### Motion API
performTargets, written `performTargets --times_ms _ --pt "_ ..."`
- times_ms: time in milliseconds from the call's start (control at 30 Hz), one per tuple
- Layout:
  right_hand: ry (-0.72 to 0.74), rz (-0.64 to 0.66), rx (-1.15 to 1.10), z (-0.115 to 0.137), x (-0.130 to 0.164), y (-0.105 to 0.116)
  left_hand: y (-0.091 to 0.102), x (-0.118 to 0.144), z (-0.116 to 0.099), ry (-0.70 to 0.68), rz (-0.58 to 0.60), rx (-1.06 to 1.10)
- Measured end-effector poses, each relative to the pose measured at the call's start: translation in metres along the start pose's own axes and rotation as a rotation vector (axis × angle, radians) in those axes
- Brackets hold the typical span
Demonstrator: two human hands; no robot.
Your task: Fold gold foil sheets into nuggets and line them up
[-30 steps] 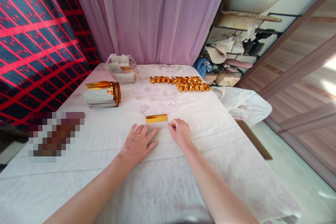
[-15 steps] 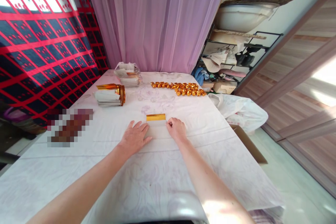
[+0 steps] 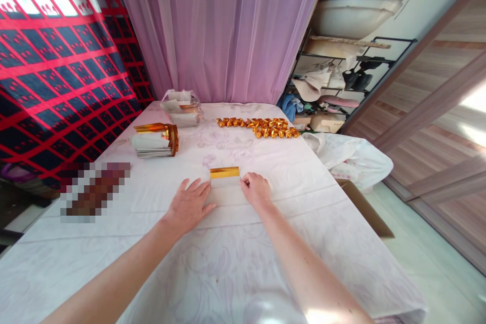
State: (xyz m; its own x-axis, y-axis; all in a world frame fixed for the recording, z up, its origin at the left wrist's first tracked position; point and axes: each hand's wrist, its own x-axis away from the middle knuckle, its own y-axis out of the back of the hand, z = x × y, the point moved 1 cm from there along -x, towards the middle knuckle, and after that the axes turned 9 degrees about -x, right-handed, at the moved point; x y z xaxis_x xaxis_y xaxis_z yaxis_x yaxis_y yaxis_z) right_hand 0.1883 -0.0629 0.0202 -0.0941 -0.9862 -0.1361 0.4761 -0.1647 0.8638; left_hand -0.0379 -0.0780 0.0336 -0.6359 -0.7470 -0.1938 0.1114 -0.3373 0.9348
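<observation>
A small sheet of gold foil paper (image 3: 225, 172) lies flat on the table before me, with a gold strip along its far side and a pale part nearer me. At its left edge rests my left hand (image 3: 189, 203), palm down and fingers spread. My right hand (image 3: 256, 187) is closed at the right edge, its thumb and forefinger pinched at the paper's corner. How much of the edge those fingertips grip is partly hidden.
Folded gold foil pieces (image 3: 266, 126) stand in rows at the back. A stack of foil papers (image 3: 155, 142) and a clear plastic bag (image 3: 183, 109) sit back left. A pixelated patch covers something at left. A white bag (image 3: 353, 159) and a cardboard box (image 3: 364, 207) are beyond the right edge.
The view has shifted slightly. My left hand sits a little farther left and nearer me; my right hand keeps its place at the paper's right edge.
</observation>
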Motion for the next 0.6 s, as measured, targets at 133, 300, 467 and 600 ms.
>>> performTargets --times_ms 133,300,467,600 --pt "0.022 0.018 -0.014 -0.001 0.000 0.001 0.007 -0.003 0.004 0.022 -0.047 0.026" --pt "0.044 0.062 -0.048 -0.005 -0.004 0.003 0.004 -0.022 0.004 0.121 -0.143 0.161" --pt "0.017 0.117 -0.204 -0.016 -0.015 0.008 -0.013 -0.037 0.000 0.194 -0.134 0.232" --pt "0.120 0.022 -0.344 -0.024 -0.019 0.005 -0.020 -0.036 0.000 0.230 -0.098 0.306"
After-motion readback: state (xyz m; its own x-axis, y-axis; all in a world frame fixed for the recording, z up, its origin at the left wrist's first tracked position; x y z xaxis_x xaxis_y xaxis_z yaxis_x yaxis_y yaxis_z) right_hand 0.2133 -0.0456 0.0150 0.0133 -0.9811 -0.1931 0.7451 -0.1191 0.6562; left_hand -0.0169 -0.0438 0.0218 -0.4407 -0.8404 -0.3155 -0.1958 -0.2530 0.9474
